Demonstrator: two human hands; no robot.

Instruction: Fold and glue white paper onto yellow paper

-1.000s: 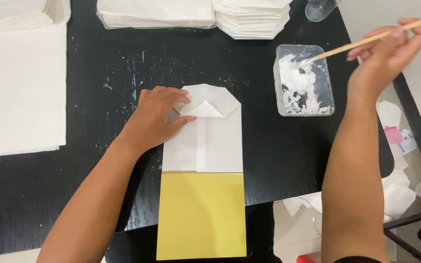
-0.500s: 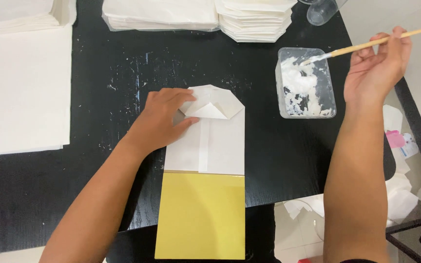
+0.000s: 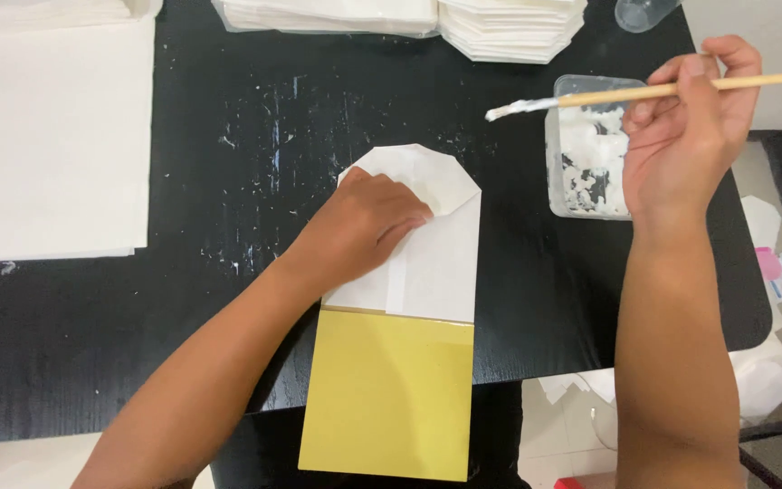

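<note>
Bare black tabletop (image 3: 255, 136) lies open between the big white sheet (image 3: 47, 145) on the left and the folded paper bag (image 3: 436, 244), and again between that bag and the clear paste tub (image 3: 590, 154). Farther back, paper stacks (image 3: 409, 18) line the edge (a small clear cup (image 3: 640, 11) beside them).

Both forearms are bare from the bottom edge of the view to the wrists, with no sleeve showing. The left hand (image 3: 364, 226) and the right hand (image 3: 685, 136) carry no glove, ring, watch or bracelet.
</note>
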